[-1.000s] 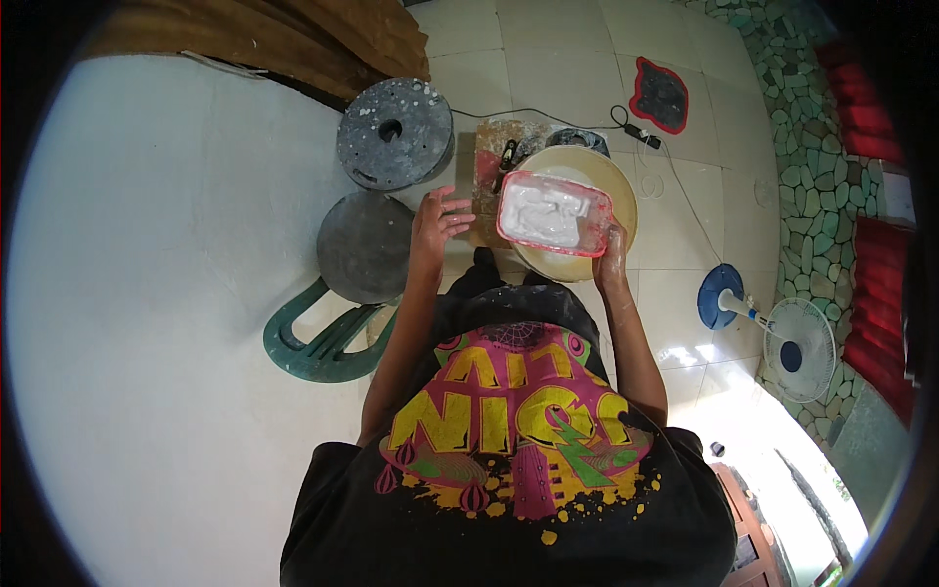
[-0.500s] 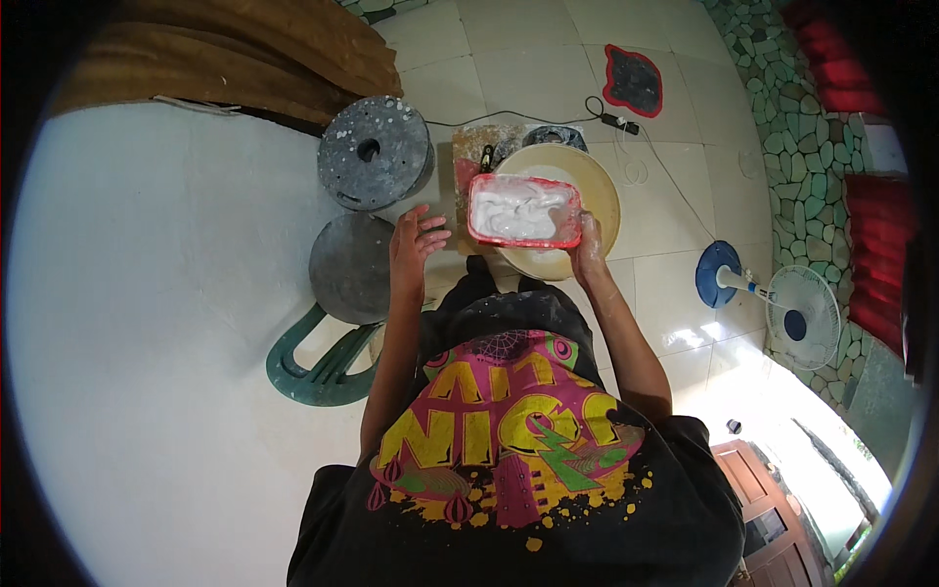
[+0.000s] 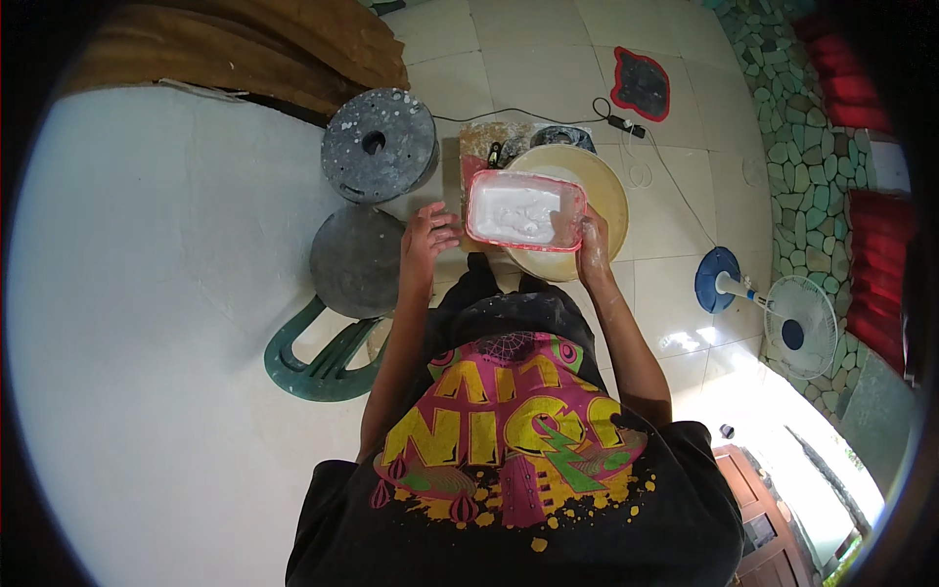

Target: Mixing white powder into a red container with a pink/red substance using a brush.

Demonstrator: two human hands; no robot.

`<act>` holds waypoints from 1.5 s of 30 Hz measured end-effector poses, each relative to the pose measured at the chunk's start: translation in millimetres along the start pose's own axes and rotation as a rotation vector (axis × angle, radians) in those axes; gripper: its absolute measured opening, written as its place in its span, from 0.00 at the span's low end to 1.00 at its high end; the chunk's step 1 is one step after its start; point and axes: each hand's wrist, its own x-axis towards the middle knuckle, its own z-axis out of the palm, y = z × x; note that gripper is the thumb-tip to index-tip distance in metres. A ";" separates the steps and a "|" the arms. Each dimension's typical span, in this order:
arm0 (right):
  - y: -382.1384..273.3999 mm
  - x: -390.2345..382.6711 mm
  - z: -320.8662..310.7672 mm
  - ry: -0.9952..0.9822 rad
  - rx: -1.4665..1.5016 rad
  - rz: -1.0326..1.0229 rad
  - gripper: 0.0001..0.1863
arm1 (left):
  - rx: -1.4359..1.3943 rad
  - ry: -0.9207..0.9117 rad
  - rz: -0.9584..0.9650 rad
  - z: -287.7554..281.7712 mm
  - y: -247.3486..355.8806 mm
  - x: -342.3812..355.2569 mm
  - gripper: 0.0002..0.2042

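Note:
My right hand grips the right end of a red-rimmed rectangular tub. Wet white paste lies in the tub, and white smears mark my fingers. Below the tub stands a wide cream basin, partly covered by it, with whitish material inside. Just off the tub's left end, my left hand hangs with its fingers apart and nothing in it.
A speckled dark round drum and a dark round seat stand at left, beside a green plastic chair. A splattered board lies behind the basin. On the right are a power strip, its cable and a fan.
My left hand has moved slightly right, closer to the tub. The paste has settled lower and flatter in the tub, which my right hand still holds.

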 end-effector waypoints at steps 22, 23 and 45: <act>277.3 134.6 134.7 -0.172 -0.877 0.229 0.14 | -0.254 0.656 0.235 -176.6 -51.1 21.7 0.29; 304.3 153.1 126.2 -0.239 -1.182 0.058 0.13 | 0.003 0.680 0.273 -182.6 -59.2 23.0 0.28; 404.1 325.5 87.1 -0.288 -2.066 0.057 0.37 | -0.444 0.657 -0.043 -244.3 -145.2 72.3 0.36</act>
